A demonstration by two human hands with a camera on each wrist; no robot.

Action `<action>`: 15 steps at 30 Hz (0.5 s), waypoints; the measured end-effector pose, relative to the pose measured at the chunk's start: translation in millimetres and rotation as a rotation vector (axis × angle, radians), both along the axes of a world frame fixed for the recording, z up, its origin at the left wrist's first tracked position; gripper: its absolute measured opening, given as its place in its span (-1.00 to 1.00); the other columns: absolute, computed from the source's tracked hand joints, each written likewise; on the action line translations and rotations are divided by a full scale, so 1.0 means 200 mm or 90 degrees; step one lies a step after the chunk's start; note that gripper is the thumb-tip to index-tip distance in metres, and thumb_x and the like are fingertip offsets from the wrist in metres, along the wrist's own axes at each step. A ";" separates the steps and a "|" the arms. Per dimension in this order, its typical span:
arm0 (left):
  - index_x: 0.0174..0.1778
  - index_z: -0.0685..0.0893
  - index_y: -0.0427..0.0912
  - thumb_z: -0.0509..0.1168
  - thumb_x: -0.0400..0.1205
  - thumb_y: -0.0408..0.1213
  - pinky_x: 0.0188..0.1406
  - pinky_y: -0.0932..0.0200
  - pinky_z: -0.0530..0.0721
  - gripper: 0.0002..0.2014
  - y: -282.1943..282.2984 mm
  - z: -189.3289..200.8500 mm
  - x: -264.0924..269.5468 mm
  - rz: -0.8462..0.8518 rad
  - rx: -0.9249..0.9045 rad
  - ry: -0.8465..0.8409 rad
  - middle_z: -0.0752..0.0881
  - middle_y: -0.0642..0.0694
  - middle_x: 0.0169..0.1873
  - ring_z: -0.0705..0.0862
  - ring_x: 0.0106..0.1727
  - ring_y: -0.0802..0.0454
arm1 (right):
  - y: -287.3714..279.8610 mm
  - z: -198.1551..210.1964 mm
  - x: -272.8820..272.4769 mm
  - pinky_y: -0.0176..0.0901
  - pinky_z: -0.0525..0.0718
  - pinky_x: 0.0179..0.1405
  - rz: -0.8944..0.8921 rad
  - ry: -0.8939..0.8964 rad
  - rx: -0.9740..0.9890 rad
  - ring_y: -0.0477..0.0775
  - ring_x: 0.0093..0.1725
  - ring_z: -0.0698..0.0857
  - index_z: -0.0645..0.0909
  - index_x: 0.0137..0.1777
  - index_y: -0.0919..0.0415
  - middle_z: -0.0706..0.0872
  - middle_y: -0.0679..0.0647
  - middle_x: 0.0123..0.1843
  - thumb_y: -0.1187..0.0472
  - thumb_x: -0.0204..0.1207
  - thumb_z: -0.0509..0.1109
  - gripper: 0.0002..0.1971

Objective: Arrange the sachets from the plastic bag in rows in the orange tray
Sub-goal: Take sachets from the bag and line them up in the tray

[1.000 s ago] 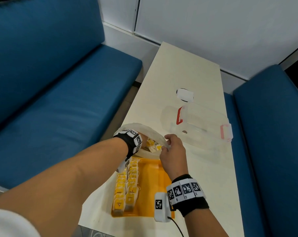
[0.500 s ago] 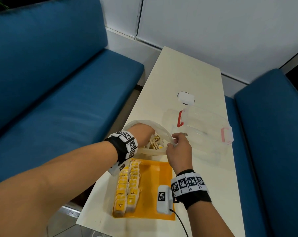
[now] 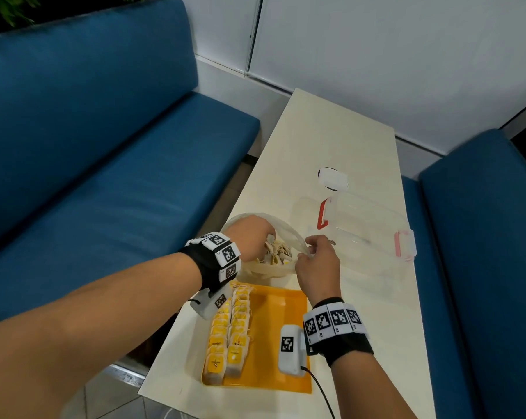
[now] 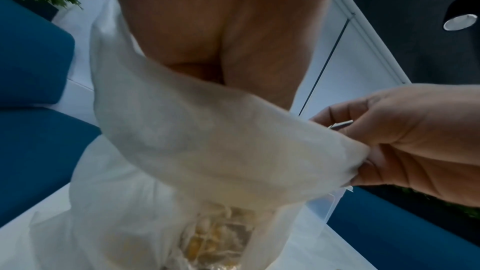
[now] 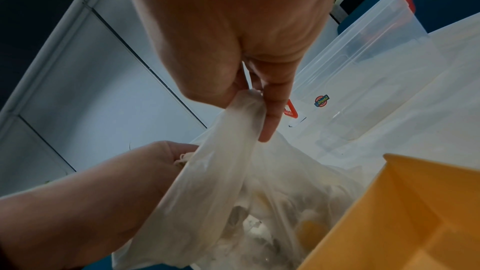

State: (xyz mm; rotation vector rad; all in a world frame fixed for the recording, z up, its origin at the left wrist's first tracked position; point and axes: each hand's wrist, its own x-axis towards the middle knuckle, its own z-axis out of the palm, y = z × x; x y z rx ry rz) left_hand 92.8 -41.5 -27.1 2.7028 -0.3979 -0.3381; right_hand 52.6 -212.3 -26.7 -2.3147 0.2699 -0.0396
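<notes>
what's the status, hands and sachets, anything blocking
Left hand reaching inside plastic bag, grasp hidden. Right hand pinching bag rim, holding it open. Two rows of sachets in orange tray; right side bare. Nothing blocking.

Left hand (image 3: 249,237) reached down with fingers hidden, grip unclear, right hand (image 3: 317,264) just beside it, thumb and fingers pinched together, both forearms extended forward

Your plastic bag (image 3: 271,269) sits open just beyond the orange tray (image 3: 274,309), thin, whitish, see-through, w/ loose sachets (image 3: 278,252) heaped inside. Tray's flat on the table; two neat rows of yellow sachets (image 3: 228,334) along its left side.
</notes>
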 end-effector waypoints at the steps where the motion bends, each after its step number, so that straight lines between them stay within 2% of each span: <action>1: -0.03 0.79 -0.11 0.28 0.68 -0.34 -0.09 0.17 0.55 -0.83 0.00 0.01 0.00 0.002 -0.004 -0.005 0.78 -0.05 -0.06 0.71 -0.05 -0.01 | 0.00 0.00 0.00 -0.06 0.71 0.11 0.002 -0.002 -0.004 0.10 0.10 0.67 0.54 0.32 0.17 0.64 0.12 0.18 0.44 0.53 0.32 -0.63; 5: 0.02 0.79 -0.15 0.21 0.68 -0.38 -0.12 0.15 0.62 -0.77 0.00 0.09 0.00 -0.003 -0.029 -0.006 0.79 -0.07 -0.05 0.74 -0.03 -0.07 | -0.02 0.01 0.01 0.03 0.73 0.14 -0.006 0.000 0.000 0.10 0.08 0.67 0.54 0.29 0.15 0.64 0.12 0.17 0.43 0.52 0.32 -0.64; 7: 0.05 0.80 -0.08 0.27 0.65 -0.36 -0.13 0.12 0.71 -0.78 0.01 0.13 0.01 0.006 -0.064 -0.008 0.79 -0.04 -0.02 0.75 -0.02 -0.07 | -0.03 0.01 0.02 -0.05 0.71 0.09 -0.012 0.002 0.003 0.10 0.06 0.66 0.54 0.28 0.16 0.64 0.12 0.16 0.43 0.52 0.32 -0.65; 9: 0.15 0.82 -0.03 0.38 0.62 -0.33 -0.05 0.08 0.76 -0.77 0.02 0.16 0.02 0.008 -0.120 -0.006 0.80 -0.02 0.05 0.74 0.02 -0.04 | -0.04 0.02 0.02 -0.13 0.67 0.02 -0.016 0.001 0.006 0.11 0.06 0.66 0.53 0.27 0.16 0.65 0.13 0.15 0.43 0.53 0.31 -0.66; 15: 0.26 0.81 -0.03 0.57 0.55 -0.24 0.03 0.20 0.63 -0.66 0.02 0.14 0.03 0.038 -0.197 0.044 0.78 -0.01 0.18 0.72 0.16 -0.02 | -0.06 0.02 0.03 -0.18 0.60 -0.01 -0.012 0.003 -0.005 0.09 0.04 0.64 0.54 0.29 0.19 0.63 0.14 0.16 0.44 0.53 0.30 -0.65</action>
